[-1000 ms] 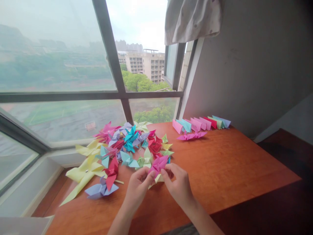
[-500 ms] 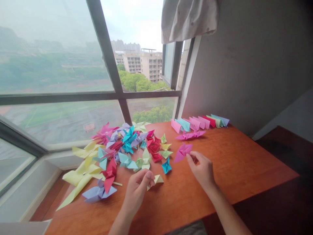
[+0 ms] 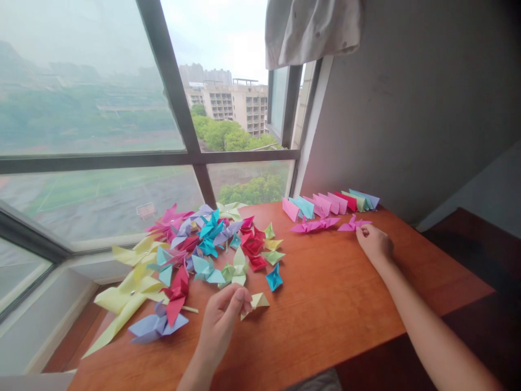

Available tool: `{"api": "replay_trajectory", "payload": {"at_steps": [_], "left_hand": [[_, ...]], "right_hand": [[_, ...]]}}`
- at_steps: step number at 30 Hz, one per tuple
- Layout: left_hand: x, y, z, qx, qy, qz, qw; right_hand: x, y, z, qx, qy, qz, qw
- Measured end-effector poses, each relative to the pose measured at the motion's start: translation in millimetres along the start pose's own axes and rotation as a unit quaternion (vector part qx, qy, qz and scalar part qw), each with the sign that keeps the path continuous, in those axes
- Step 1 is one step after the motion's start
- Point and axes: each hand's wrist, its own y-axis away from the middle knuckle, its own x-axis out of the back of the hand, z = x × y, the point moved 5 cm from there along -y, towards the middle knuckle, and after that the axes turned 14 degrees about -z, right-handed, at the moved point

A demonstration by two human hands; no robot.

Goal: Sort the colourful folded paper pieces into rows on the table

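My right hand (image 3: 374,243) pinches the near edge of a pink paper crane (image 3: 353,224) at the back right of the table. Just left of that crane lies a magenta folded paper crane (image 3: 313,225). My left hand (image 3: 226,307) is closed over the front of the table, thumb against the fingers. A pale yellow folded paper piece (image 3: 260,300) shows right behind its fingertips; whether they grip it I cannot tell. Beyond stands a small blue paper star box (image 3: 274,277).
Behind my left hand spreads a heap of paper pinwheels and folded shapes, including a yellow pinwheel (image 3: 132,293) and a lilac one (image 3: 158,324). A row of folded paper pieces (image 3: 336,203) stands along the back edge of the wooden table (image 3: 325,326), near the window frame (image 3: 199,158).
My right hand has carried the pink crane right and back, from mid-table to beside the magenta crane. My left hand has stayed by the pale yellow piece. The view has shifted slightly.
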Motion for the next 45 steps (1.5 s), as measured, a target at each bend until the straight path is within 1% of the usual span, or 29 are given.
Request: {"api": "replay_trajectory", "payload": {"at_steps": [3,6,9,14,19,31,38,45], "left_hand": [[-0.2,1,2,0.000,0.005,0.015,1.000],[-1.5,2,5,0.006,0.005,0.018,1.000],[-1.5,2,5,0.010,-0.003,0.011,1.000],[0.6,2,0,0.000,-0.009,-0.003,1.000],[1.9,2,-3,-0.002,-0.011,-0.005,1.000],[-1.5,2,2,0.003,-0.014,-0.006,1.000],[-0.3,1,-6,-0.012,-0.025,-0.029,0.999],[1.1,1,-8,-0.022,-0.026,-0.027,0.999]], "right_hand": [[-9,-11,-11,0.003,0.009,-0.020,1.000],[-15,-18,-17,-0.003,0.006,-0.023,1.000],[-20,-22,-19,-0.012,0.001,-0.023,1.000],[-26,-25,-21,-0.021,-0.005,-0.025,0.999],[-32,-25,-22,-0.016,-0.007,-0.027,0.999],[-35,-26,-21,0.007,-0.004,-0.035,0.999],[-36,-28,-22,0.018,0.000,-0.031,0.999],[-34,-24,-22,0.018,-0.015,-0.019,1.000]]}}
